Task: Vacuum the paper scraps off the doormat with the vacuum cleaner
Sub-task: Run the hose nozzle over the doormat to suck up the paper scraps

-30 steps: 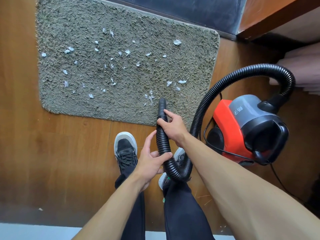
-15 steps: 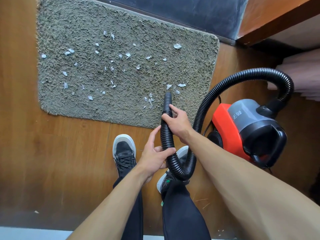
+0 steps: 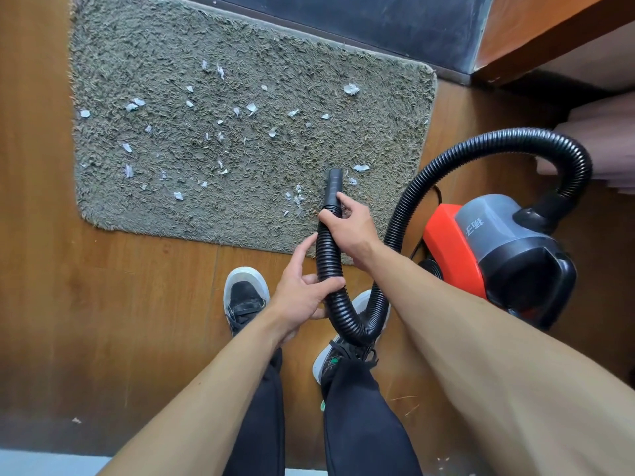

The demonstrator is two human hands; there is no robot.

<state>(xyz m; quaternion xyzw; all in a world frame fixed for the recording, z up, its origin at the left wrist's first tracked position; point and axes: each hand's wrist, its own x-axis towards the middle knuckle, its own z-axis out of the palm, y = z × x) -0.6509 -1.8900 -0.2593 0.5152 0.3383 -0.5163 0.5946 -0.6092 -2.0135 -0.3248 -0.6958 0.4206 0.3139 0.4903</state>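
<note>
1. Seen from above, a person stands on a brown wooden floor (image 3: 103, 304) at the near edge of a shaggy grey-green rectangular doormat (image 3: 240, 46) strewn with small white paper scraps (image 3: 351, 88).
2. The right hand (image 3: 350, 225) wraps its fingers round a black ribbed plastic hose (image 3: 329, 255) just behind its smooth black nozzle (image 3: 334, 183), likely to steer the tip.
3. The left hand (image 3: 302, 293) holds the same hose lower down. Its thumb curls across the hose and its forefinger lies straight along it, seemingly to control the slack loop hanging over the black shoes (image 3: 245, 293).
4. The nozzle points at the mat's near right part; whether it touches the pile is unclear. A few scraps lie just beside its mouth. Most lie further left, beyond both hands.
5. A red and grey canister vacuum cleaner (image 3: 498, 242) sits on the floor to the right, just off the mat, probably so the hose reaches.
</note>
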